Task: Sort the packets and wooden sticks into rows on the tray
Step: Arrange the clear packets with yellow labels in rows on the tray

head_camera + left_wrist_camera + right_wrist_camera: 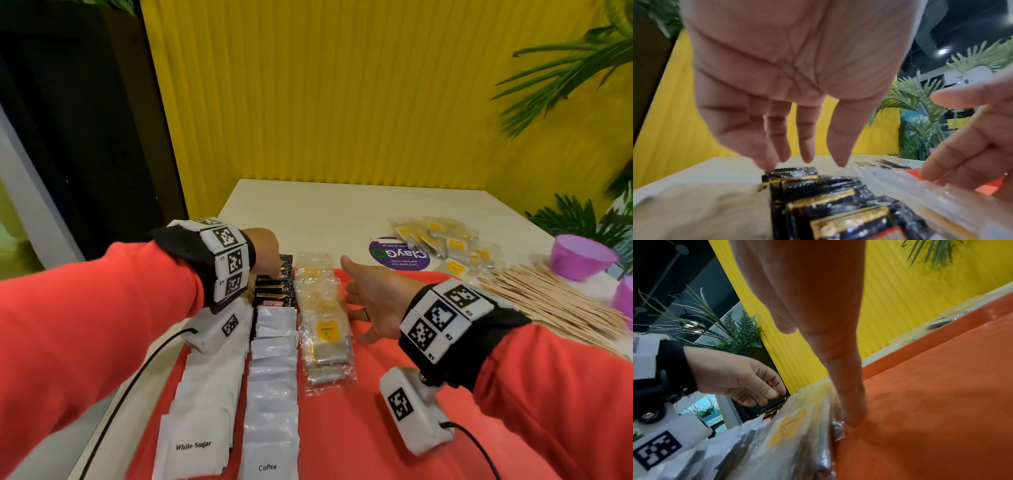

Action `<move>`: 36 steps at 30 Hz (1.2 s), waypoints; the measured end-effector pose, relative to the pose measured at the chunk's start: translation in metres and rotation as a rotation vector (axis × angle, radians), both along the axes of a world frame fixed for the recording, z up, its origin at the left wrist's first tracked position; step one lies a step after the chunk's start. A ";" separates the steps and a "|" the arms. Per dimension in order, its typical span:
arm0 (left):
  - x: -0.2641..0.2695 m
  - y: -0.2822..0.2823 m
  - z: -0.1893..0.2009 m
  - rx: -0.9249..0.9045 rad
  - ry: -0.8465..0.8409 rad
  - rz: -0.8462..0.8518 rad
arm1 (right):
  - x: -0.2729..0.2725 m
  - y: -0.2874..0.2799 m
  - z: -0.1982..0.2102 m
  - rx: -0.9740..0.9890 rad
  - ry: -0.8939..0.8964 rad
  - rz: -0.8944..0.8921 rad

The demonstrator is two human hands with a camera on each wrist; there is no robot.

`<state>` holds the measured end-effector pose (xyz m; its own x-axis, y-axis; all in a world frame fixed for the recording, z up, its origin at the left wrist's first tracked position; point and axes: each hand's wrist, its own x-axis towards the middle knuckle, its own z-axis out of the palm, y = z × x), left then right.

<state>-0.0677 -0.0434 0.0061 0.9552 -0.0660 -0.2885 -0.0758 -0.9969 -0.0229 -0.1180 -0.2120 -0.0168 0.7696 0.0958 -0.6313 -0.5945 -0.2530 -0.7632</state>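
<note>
Red tray [394, 428] on a white surface [342, 205], largest of the task's things, carrying four rows side by side: white sugar packets [202, 394] at the left, coffee packets [274, 394] next, black Kopiko sachets [274, 291] continuing that row toward the far rim, clear tea-bag packets [323, 322] to the right. Right half of the tray bare. Off the tray, on the surface to the right, a wide spread of wooden sticks [548, 308], and behind it a loose heap of more tea-bag packets [448, 243], none yet sorted. Step in hand, by the look of it: squaring up rows already laid. Left hand [263, 253] reaching down over the far end of the black sachets, fingers [764, 155] straight and loosely spread, tips at or just above the farthest sachet, nothing gripped. Right hand [373, 301] flat and relaxed, fingers [851, 410] extended down against the right flank of the tea-bag row, touching the wrapper and the tray, holding nothing. Next move likely calls for a reach to the heap or the sticks, then a new row on the bare red part. Hard to tell: whether the left fingertips actually touch the sachet; near ends of the white rows cut off by the head view; both wrist views blurred up close; purple cups [579, 257] at the right edge partly out of frame.
</note>
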 end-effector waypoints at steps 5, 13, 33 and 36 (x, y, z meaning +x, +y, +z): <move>-0.010 -0.012 0.000 -0.177 0.016 -0.153 | -0.016 -0.006 0.002 -0.028 0.036 0.078; -0.023 -0.033 -0.006 -0.145 0.008 -0.236 | -0.038 -0.009 0.005 -0.411 -0.187 0.270; -0.016 -0.043 0.015 -0.251 0.025 -0.271 | -0.061 0.003 -0.006 -1.032 -0.423 0.785; -0.017 -0.038 0.019 -0.342 0.090 -0.241 | -0.056 -0.002 -0.002 -0.945 -0.365 0.805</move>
